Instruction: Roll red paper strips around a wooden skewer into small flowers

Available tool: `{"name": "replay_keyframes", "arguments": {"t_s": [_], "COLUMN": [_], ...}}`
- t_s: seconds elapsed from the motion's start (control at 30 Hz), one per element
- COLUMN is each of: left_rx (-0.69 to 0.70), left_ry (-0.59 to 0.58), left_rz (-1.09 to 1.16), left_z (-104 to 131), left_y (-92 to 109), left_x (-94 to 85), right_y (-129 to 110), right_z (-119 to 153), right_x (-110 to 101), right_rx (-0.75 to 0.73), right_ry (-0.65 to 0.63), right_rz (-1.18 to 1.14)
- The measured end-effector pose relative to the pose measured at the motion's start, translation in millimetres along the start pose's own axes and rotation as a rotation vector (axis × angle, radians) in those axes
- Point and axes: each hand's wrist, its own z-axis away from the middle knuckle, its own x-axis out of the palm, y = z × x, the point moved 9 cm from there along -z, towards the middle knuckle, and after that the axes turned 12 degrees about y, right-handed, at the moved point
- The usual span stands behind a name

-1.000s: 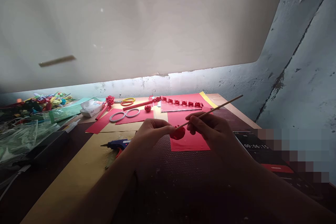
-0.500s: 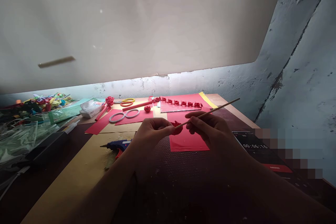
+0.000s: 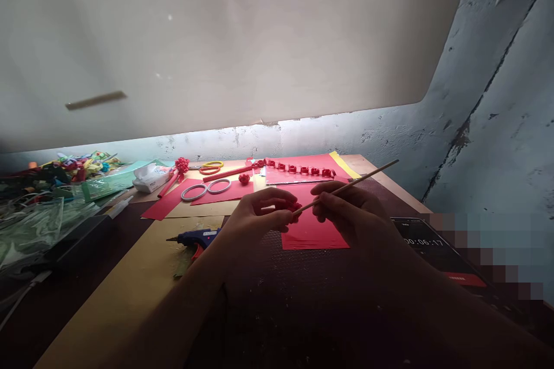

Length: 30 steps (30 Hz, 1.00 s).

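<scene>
Left grip pinches the red piece — right grip pinches the stick, tip at the piece.

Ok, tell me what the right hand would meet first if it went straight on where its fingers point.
Likely the small red piece at the left hand, just ahead of the right hand; depth is hard to judge.

The left fingers and right fingers, curled and pinching, nearly meet, both forearms slanting inward
</scene>
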Motion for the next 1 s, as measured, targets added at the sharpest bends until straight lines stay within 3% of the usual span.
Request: {"name": "replay_keyframes", "arguments": {"t_s": [0.13,0.37,1.0], "left_rx": [-0.097,-0.144,-0.100], "left_ry": [-0.016,-0.007,0.054], "left_rz": [0.010,0.059,0.031], "left_z": [1.2,-0.6,-1.4], "left_y": [-9.0,-15.6,-8.7], "left_x": [0.7,-1.1,-5.6], "right_y": [3.8,5.0,6.7], "right_z": [-0.3,-1.1,-3.4], "right_x": [-0.2,1.2,4.0], "right_rx": [0.029,0.044,0.080], "right_ry": [-0.003,-0.018,-0.015], "right_rz": [0.021,0.012,-0.049]}}
